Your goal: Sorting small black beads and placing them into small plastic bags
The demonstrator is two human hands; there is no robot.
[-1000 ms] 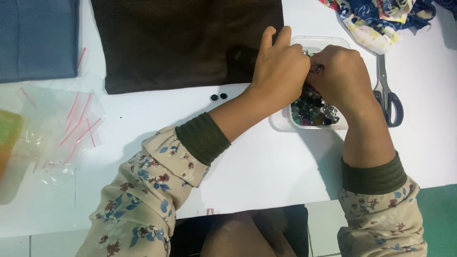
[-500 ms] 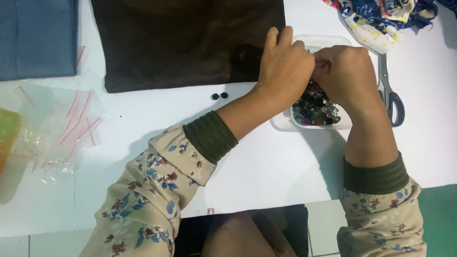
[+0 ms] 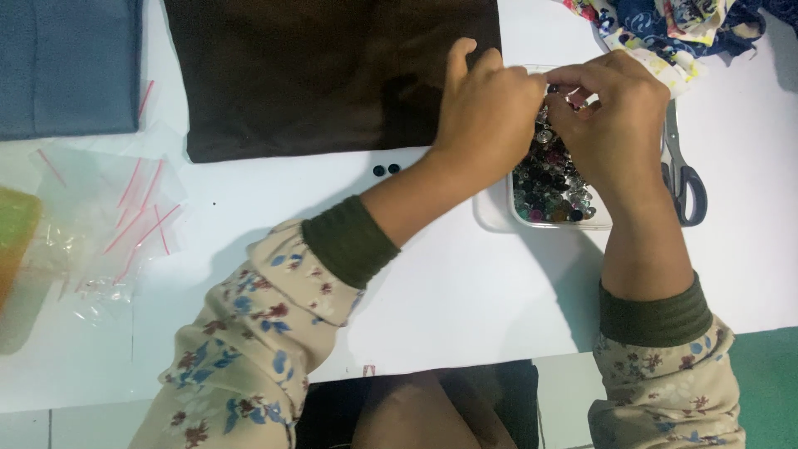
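White flat table (image 3: 465, 308) under view, green floor (image 3: 765, 374) showing past its near right corner. Dark brown cloth panel (image 3: 316, 75) spread along the far edge, centre. Folded blue fabric (image 3: 66, 66) at the far left corner. Patterned blue, yellow and white fabric (image 3: 673, 25) bunched at the far right corner. Clear plastic zip bags with red seal strips (image 3: 116, 224) scattered near the left edge, beside a green-and-orange item (image 3: 12, 241) cut off by the frame. Grey-handled scissors (image 3: 682, 166) lying toward the right edge. Two small black buttons (image 3: 386, 170) loose just below the brown cloth.

Clear shallow plastic container of mixed dark buttons (image 3: 553, 187) right of centre, toward the far edge. Left hand (image 3: 486, 112) and right hand (image 3: 615, 116) both over its far end, fingers curled and pinched together; item pinched too small to identify.

Against the earlier frames: container, scissors and loose buttons unmoved; both hands kept over the container, fingertips drawn closer together.
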